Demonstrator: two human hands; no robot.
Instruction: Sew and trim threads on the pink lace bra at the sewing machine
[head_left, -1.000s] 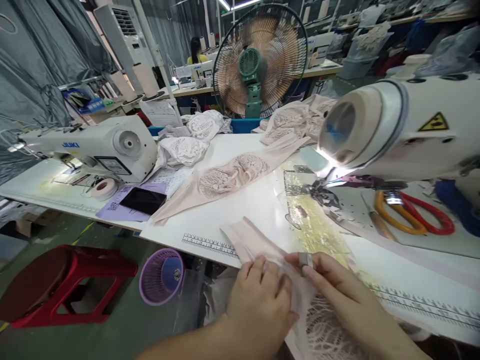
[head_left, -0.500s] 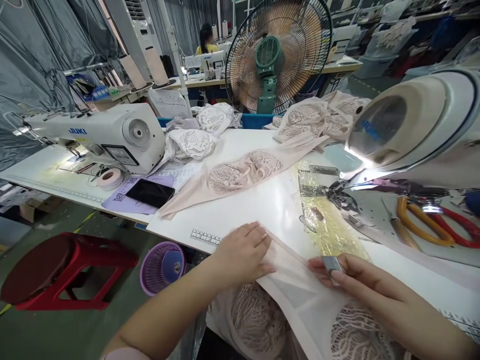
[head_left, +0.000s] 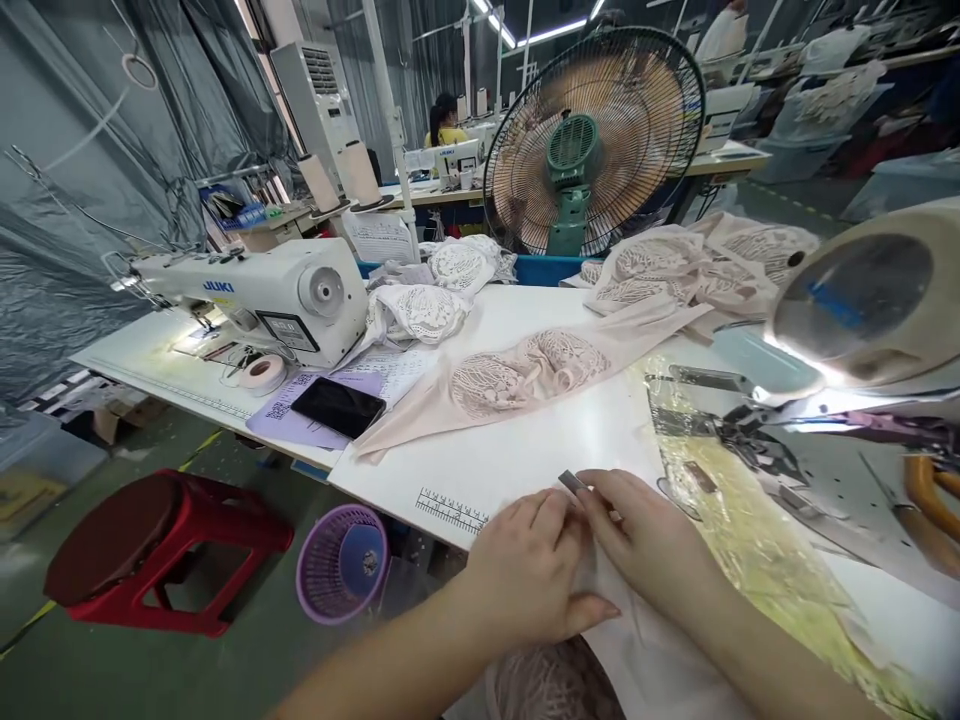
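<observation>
My left hand (head_left: 525, 565) is closed on the edge of a pale pink bra (head_left: 637, 640) at the table's front edge, its fingertips gripping the fabric. Touching it from the right, my right hand (head_left: 652, 530) pinches a small flat grey metal piece (head_left: 572, 482) between thumb and fingers; its exact kind does not show. One lace cup of this bra hangs below my left hand, and the rest is partly covered by my forearms. Beyond the hands, a second pink lace bra (head_left: 525, 375) lies spread out flat on the white table (head_left: 457, 460).
Right of my hands are a yellow plastic sheet (head_left: 742, 520), a lit sewing machine (head_left: 862, 290) and orange-handled scissors (head_left: 922, 500). To the left lie a phone (head_left: 337, 405) and another sewing machine (head_left: 262, 300). A purple basket (head_left: 307, 570) and red stool (head_left: 180, 560) stand below. Behind is a fan (head_left: 592, 140).
My right hand has moved left with the metal piece and now meets my left hand at the bra's edge. The head view has shifted, so the table things appear farther right and lower.
</observation>
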